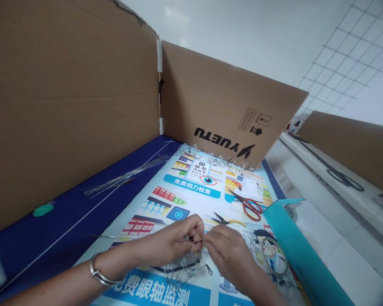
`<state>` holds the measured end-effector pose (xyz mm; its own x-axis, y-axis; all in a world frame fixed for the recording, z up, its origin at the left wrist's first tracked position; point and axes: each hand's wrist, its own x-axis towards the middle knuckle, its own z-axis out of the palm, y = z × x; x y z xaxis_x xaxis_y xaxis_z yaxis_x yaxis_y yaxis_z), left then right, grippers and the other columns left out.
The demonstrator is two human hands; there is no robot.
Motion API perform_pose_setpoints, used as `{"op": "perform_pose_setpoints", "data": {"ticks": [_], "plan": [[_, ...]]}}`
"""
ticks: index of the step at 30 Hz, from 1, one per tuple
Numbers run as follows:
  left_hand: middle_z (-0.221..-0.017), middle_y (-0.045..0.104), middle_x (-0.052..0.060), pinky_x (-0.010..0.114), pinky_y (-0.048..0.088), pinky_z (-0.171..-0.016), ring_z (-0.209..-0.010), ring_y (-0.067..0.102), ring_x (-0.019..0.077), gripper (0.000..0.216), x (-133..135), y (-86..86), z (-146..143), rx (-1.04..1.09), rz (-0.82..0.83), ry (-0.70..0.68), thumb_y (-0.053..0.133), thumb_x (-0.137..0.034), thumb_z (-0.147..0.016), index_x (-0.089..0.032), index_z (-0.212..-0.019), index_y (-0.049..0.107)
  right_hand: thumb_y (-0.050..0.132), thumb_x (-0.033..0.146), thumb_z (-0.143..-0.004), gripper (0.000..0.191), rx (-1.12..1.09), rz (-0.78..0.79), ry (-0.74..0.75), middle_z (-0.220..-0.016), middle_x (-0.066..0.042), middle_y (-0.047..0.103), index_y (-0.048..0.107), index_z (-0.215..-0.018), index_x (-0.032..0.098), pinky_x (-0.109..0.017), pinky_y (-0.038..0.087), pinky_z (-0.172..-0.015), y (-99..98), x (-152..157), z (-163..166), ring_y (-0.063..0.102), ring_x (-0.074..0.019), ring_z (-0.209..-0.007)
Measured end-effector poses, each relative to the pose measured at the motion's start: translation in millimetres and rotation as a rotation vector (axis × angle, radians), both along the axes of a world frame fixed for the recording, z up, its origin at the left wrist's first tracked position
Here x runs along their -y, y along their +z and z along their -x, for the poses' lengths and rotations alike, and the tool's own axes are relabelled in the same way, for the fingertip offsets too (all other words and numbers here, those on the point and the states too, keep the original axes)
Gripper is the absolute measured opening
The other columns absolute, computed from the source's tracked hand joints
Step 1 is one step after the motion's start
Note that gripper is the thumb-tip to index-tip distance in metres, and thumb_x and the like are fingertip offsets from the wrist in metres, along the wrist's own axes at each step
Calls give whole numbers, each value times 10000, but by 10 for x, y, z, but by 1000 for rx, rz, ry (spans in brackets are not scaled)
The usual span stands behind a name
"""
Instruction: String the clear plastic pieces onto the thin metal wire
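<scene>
My left hand (178,240) is closed in a pinch, with a silver bangle (97,270) on its wrist. Facing it, my right hand (225,246) also pinches with its fingertips. A short, thin dark strand (198,242) shows between the two hands; its exact kind is too small to tell. Just below the fingers lies a tangle of thin wire pieces with clear beads (180,274), and a small black cord loop (208,268) sits beside it. Beyond the hands are pliers with yellow handles (228,221) and red-handled scissors (250,207).
Cardboard walls (210,93) stand at the left and back. Straight wires (124,176) lie on the blue mat, near a green lump (43,210). Wire scraps (217,159) line the back wall. On the right are a wire coil (285,259) and a teal box (306,250).
</scene>
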<state>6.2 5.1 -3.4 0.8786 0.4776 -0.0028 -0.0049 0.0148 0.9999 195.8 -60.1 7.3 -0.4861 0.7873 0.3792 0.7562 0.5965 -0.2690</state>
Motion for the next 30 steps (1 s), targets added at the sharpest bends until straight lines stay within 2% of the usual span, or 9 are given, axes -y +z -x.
{"op": "perform_pose_setpoints", "data": {"ticks": [3,7,13,19,22,27,30], "plan": [[-833,568,-2,253,406,-699,-780,522,133,121,0,23,17,-24,7,-58,480,-140,-827,-195,-923,430,413,139,-888,178,52,65,48,-775,-48,610,568,-810,177,-266,431,-699,80,8,-5,546,-158,-764],[-823,561,-5,243,405,-674,-756,514,130,109,7,49,27,-45,3,-67,495,-166,-819,-202,-905,437,408,152,-885,182,111,108,55,-759,-47,602,550,-777,183,-272,402,-676,119,9,8,529,-158,-739],[-807,544,-9,219,404,-624,-716,496,118,93,7,11,9,-67,-78,-30,503,-195,-821,-198,-885,435,460,91,-750,135,-58,10,-10,-665,-18,549,514,-677,191,-264,347,-584,-72,-30,56,492,-141,-636],[-823,541,-18,237,416,-673,-759,511,121,119,5,-23,-5,-42,-145,36,503,-147,-812,-194,-898,434,477,71,-661,123,-231,24,-81,-653,1,494,462,-656,192,-257,325,-577,-217,-27,70,465,-131,-625],[-824,531,-19,238,408,-661,-749,502,117,130,14,-49,-14,-12,-126,83,499,-131,-806,-191,-894,425,468,57,-618,141,-296,94,-68,-626,18,467,445,-634,195,-245,322,-564,-214,-9,71,453,-119,-602],[-802,549,-23,227,403,-624,-697,528,103,195,10,-124,-59,90,27,113,493,-99,-786,-198,-894,365,435,43,-555,159,-460,292,-39,-591,31,476,459,-595,195,-212,353,-523,-184,-5,94,452,-100,-542],[-774,548,-32,225,407,-605,-658,529,99,184,15,-147,-84,66,-20,181,476,-79,-776,-199,-865,370,409,35,-538,174,-558,346,-55,-586,32,481,467,-583,193,-202,368,-508,-160,-8,126,450,-94,-522]]}}
